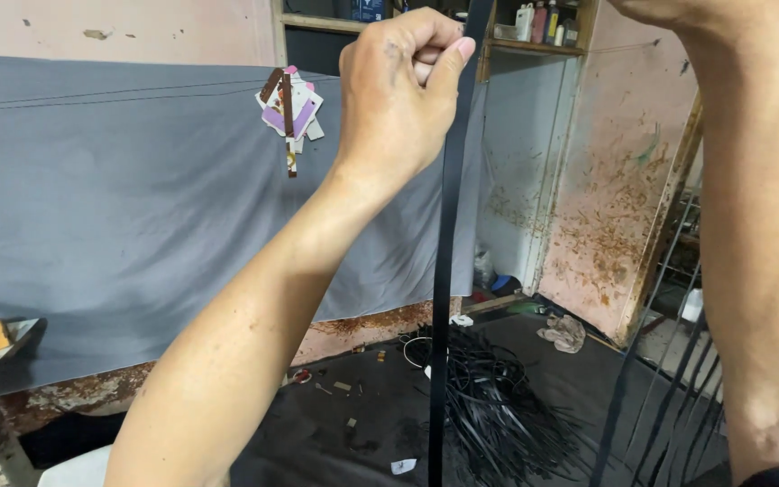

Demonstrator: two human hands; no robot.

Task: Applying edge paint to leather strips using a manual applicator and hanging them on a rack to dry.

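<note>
My left hand is raised high at the top centre, its thumb and fingers pinched on a long black strap. The strap hangs straight down from the hand to the bottom edge of the picture. My right forearm rises along the right side; its hand is above the top edge and out of sight. Several more thin black straps hang down beside the right forearm at the lower right.
A tangled heap of black straps lies on the dark floor. A grey cloth covers the wall at left, with a bunch of small cards pinned on it. Shelves with bottles stand at top. A rag lies by the stained wall.
</note>
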